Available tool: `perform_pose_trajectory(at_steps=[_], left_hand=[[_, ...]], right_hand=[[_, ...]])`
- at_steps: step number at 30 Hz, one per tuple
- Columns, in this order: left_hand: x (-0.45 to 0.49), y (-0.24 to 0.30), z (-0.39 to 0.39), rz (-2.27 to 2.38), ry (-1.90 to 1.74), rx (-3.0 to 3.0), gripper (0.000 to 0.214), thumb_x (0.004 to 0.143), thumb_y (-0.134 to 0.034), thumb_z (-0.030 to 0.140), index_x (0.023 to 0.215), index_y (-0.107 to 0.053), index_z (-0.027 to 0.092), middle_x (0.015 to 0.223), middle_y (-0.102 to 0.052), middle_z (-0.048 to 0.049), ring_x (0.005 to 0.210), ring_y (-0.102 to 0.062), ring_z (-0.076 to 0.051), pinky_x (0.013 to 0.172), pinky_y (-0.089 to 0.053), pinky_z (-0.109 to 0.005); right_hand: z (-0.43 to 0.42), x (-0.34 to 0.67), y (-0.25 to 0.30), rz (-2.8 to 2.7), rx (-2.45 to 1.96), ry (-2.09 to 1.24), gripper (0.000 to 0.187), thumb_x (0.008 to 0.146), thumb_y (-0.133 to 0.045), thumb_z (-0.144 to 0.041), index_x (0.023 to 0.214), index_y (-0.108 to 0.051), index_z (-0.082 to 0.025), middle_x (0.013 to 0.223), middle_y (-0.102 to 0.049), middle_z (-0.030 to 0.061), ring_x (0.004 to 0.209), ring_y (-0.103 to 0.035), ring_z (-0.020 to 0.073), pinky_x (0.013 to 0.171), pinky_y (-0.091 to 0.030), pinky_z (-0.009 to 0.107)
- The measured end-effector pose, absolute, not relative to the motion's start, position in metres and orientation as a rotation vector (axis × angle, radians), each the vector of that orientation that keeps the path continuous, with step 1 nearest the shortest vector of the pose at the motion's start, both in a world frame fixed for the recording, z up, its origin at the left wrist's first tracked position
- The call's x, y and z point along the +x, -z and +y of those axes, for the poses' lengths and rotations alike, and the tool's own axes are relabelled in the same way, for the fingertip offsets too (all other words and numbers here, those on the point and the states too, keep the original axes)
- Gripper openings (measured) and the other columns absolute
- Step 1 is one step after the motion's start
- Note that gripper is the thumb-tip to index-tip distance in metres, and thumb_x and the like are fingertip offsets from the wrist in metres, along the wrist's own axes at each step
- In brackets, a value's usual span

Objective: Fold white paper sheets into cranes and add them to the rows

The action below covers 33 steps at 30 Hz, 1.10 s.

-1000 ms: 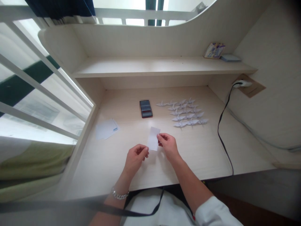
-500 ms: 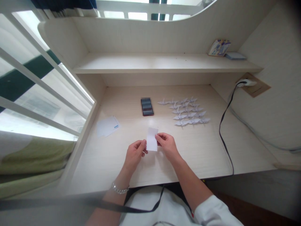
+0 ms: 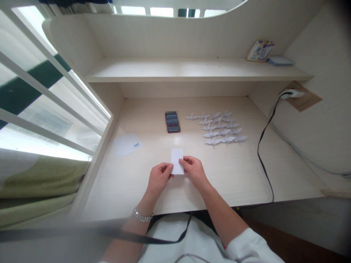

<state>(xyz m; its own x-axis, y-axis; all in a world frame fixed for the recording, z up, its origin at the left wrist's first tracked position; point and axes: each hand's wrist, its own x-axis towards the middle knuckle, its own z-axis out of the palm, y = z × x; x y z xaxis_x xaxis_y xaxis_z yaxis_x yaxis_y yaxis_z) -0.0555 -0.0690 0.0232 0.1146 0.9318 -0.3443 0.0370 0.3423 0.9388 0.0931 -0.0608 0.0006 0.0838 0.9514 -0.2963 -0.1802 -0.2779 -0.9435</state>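
Note:
Between my two hands is a narrow white sheet of paper (image 3: 177, 155), held over the desk with its long side pointing away from me. My left hand (image 3: 161, 175) pinches its lower left edge between thumb and fingers. On the opposite edge, my right hand (image 3: 193, 170) grips it, the thumb lying on top of the paper and the fingers partly hidden beneath. Beyond my right hand, several white folded paper cranes (image 3: 221, 132) stand in rows. Loose white paper sheets (image 3: 124, 145) lie at the left, one carrying a small blue mark.
A dark, pixelated rectangular object (image 3: 172, 122) rests near the middle of the desk (image 3: 131, 190). At the right, a black cable (image 3: 261, 157) runs from a wall socket (image 3: 304, 95) to the front edge. The shelf (image 3: 164, 69) holds a small colourful box (image 3: 260, 51) and a flat bluish item (image 3: 279, 61).
The paper has turned slightly and now stands straighter. My right thumb has slid further onto its face, and my left thumb now overlaps its edge. The whole view has shifted a little.

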Motion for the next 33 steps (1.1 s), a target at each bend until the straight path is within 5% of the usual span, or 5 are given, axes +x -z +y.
perform_pose_trajectory(at_steps=[33], left_hand=[[-0.056, -0.024, -0.062, 1.386, -1.027, 1.052, 0.030, 0.071, -0.062, 0.043, 0.074, -0.062, 0.013, 0.057, -0.057, 0.0000, 0.049, -0.047, -0.009, 0.045, -0.038, -0.019]], right_hand=[[-0.081, 0.086, -0.021, -0.845, -1.276, -1.745, 0.032, 0.065, -0.069, -0.043, 0.075, -0.067, -0.013, 0.068, -0.065, 0.0042, 0.057, -0.057, 0.0135, 0.051, -0.045, 0.024]])
